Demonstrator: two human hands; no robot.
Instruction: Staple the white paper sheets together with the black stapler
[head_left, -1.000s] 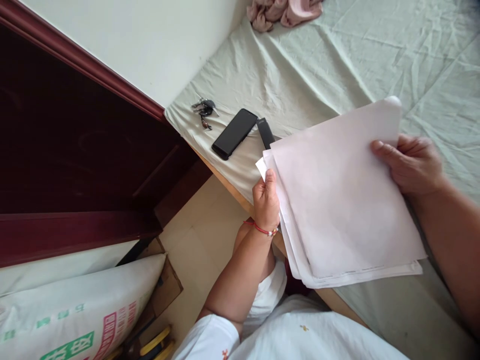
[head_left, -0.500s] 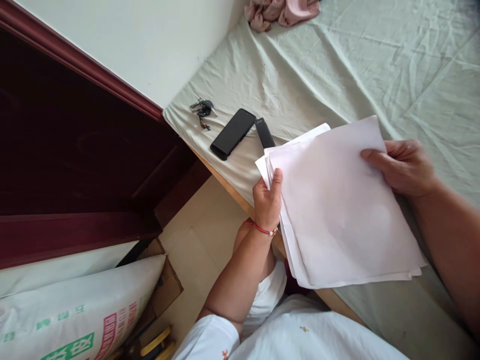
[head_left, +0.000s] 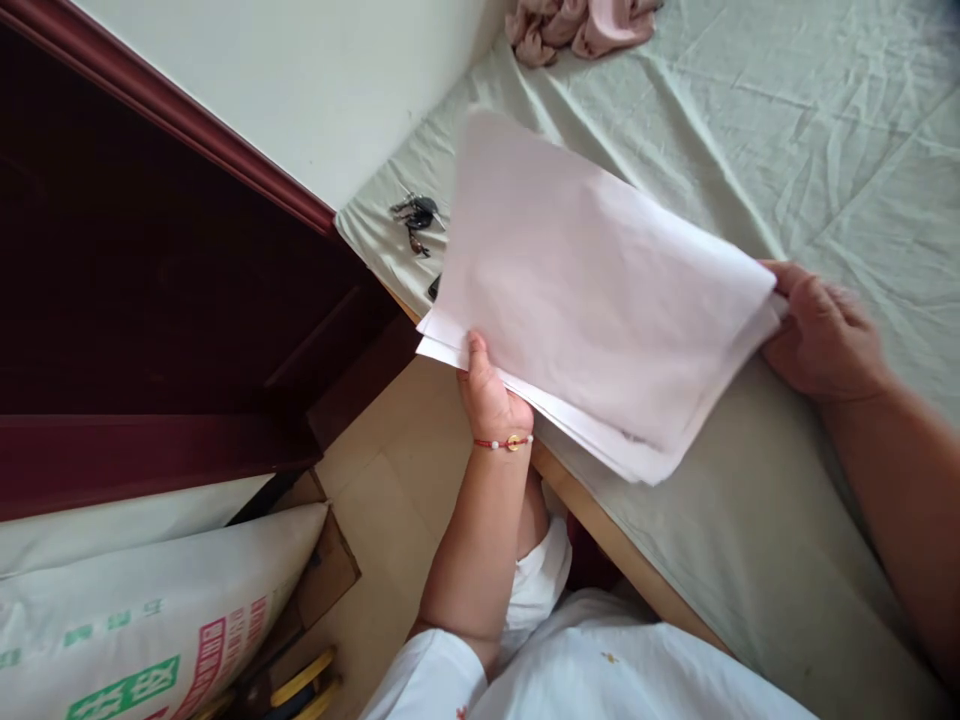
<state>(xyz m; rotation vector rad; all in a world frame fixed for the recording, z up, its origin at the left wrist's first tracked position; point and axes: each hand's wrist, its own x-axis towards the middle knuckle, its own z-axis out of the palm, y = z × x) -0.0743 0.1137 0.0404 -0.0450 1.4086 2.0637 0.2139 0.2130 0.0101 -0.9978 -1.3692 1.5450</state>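
Note:
A stack of white paper sheets (head_left: pixel 592 290) is held up over the corner of a bed with a pale green sheet (head_left: pixel 750 150). My left hand (head_left: pixel 491 395), with a red bead bracelet at the wrist, grips the stack's lower left edge. At the stack's right corner my right hand (head_left: pixel 821 335) pinches the sheets. The stack is tilted, its far corner raised toward the wall. A bunch of keys (head_left: pixel 416 215) lies on the sheet just left of the paper. A black phone is almost wholly hidden behind the paper.
Pink crumpled cloth (head_left: pixel 581 25) lies at the bed's far end. A dark red wooden door or cabinet (head_left: pixel 165 300) stands to the left, under a white wall. A printed white sack (head_left: pixel 142 620) and a cardboard box (head_left: pixel 330 570) sit on the tiled floor.
Both hands have turned the paper stack counter-clockwise and lifted its far corner toward the wall. It now covers the phone and the black object beside it.

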